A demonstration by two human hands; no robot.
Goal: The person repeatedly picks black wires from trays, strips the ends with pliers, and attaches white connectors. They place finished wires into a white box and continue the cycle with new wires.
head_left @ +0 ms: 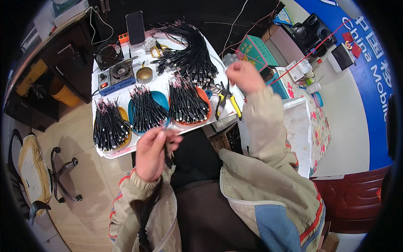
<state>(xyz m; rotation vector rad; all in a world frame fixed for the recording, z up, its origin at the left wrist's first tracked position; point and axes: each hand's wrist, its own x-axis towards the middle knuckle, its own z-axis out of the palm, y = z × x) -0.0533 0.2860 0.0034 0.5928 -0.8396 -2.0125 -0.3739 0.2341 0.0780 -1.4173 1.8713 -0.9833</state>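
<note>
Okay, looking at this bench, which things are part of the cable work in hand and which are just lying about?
In use:
- left hand, pinching a short black cable
- right hand, raised and closed; what it holds cannot be told
- black cable bundles on the yellow, blue and orange trays

Lying about:
- yellow-handled pliers
- black phone
- small black fan
- green box

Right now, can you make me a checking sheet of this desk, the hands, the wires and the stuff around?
Surface: white table, crowded.
Job's things: black cable pinched in left hand; right hand raised, closed, contents unclear.
Clutter: yellow-handled pliers, small fan, blue heater box, phone.
Grippers: nothing seen; bare hands only.
Cables: bundles on yellow tray, blue tray, orange tray; big pile behind.
Surroundings: office chair, green box.
</note>
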